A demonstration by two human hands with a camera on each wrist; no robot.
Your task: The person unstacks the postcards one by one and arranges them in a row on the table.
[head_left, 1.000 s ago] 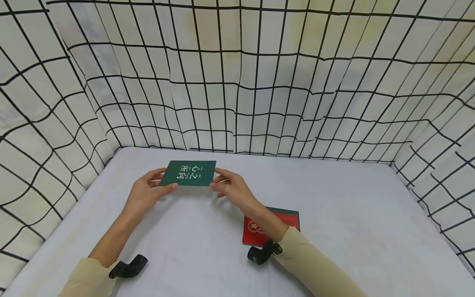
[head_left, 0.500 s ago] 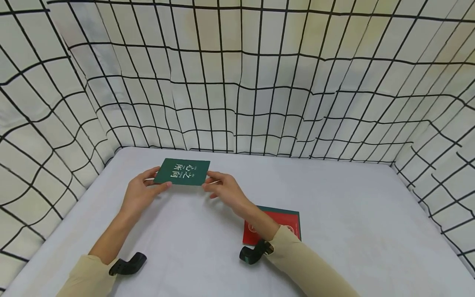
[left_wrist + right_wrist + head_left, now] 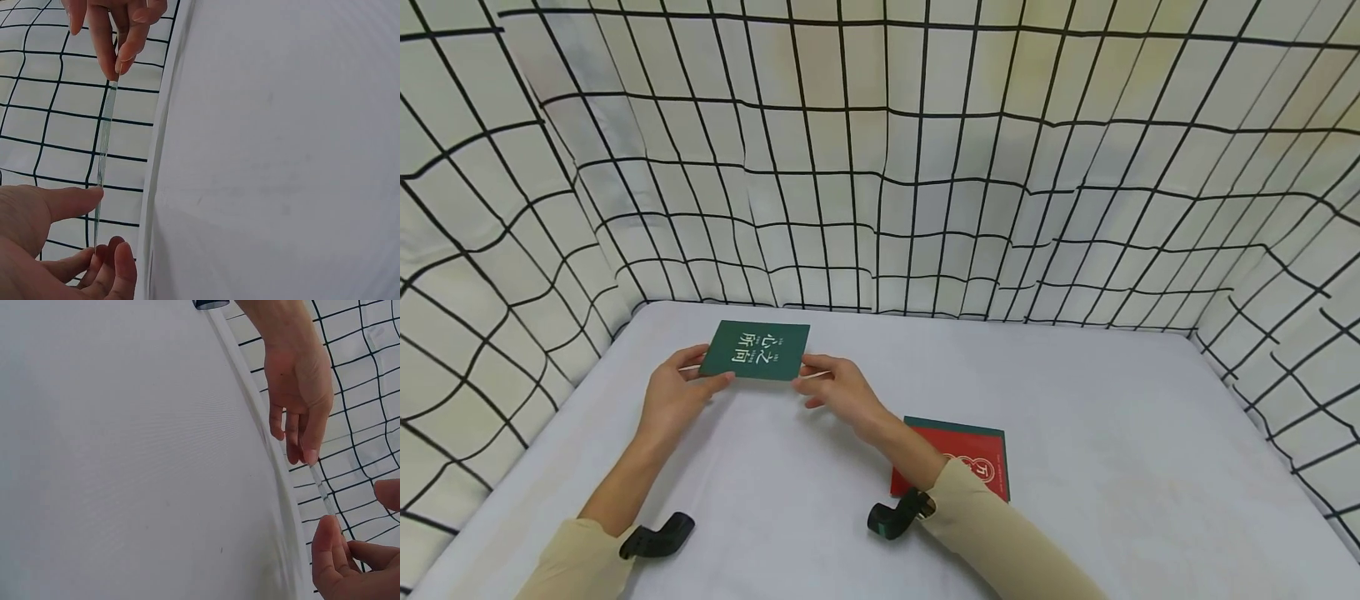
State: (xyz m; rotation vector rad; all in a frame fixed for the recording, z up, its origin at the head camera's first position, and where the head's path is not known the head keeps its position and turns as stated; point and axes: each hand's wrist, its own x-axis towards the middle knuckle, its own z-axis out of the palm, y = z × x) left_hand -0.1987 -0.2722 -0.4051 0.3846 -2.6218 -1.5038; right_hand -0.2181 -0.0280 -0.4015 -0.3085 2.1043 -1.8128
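Note:
A flat green card point(image 3: 756, 351) with white characters is held up over the far left part of the table, its printed face toward the head camera. My left hand point(image 3: 674, 397) pinches its left edge between thumb and fingers. At the opposite edge, my right hand point(image 3: 842, 393) pinches the near right corner. Both wrist views catch the card edge-on, a thin pale strip point(image 3: 105, 137) between the two hands. On the table below my right forearm lies a red card point(image 3: 988, 454) with round white emblems, a green edge showing behind it; the forearm hides part of it.
White cloth covers the table point(image 3: 1097, 417). Black netting point(image 3: 880, 167) over white sheeting stands along the back and both sides. A black wrist camera point(image 3: 658, 536) sits at the left cuff and another black wrist camera point(image 3: 895, 515) at the right.
Both hands have carried the green card leftward, still pinching its two edges. My right forearm has shifted left too, uncovering more of the red card's right side.

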